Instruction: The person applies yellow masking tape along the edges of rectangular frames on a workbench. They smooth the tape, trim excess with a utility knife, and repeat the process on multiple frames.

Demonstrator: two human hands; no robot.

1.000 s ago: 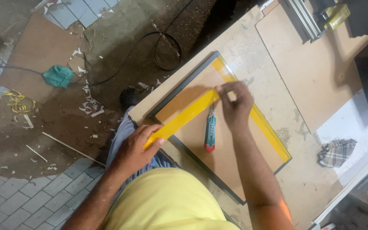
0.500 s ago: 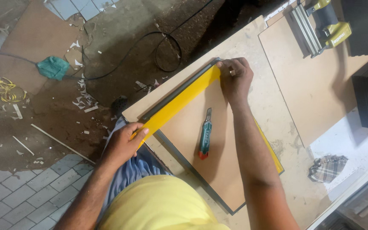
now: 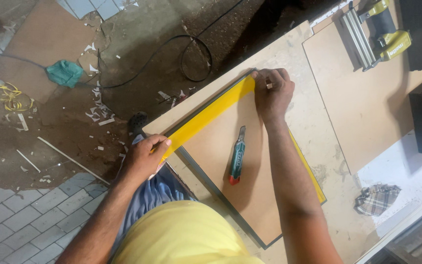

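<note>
A dirt floor (image 3: 74, 122) with paving bricks at its near edge fills the left side of the view, strewn with white scraps. A black cable (image 3: 191, 54) loops across it, and a green cloth (image 3: 64, 73) lies on a flat brown sheet further left.

A wide plywood workbench (image 3: 313, 132) takes up the right side. On it lies a brown board (image 3: 230, 181) with a dark frame around its edge, set at a slant to the person. A second, bare brown panel (image 3: 362, 102) rests further right, with a yellow-green nail gun (image 3: 377, 34) on its far corner. A checked rag (image 3: 374, 199) lies near the right edge of the bench.

A strip of yellow tape (image 3: 211, 115) runs along the far left edge of the framed board, stretched taut between both hands. Another yellow strip shows along the board's right edge, partly hidden by the right forearm.

The right hand (image 3: 272, 93) presses its fingertips down on the far end of the tape at the board's top corner, fingers curled and close together. The left hand (image 3: 145, 159) pinches the near end of the tape between thumb and fingers at the board's left corner, just past the bench edge.

A green and red utility knife (image 3: 237, 155) lies on the middle of the board, untouched, between the two arms.
</note>
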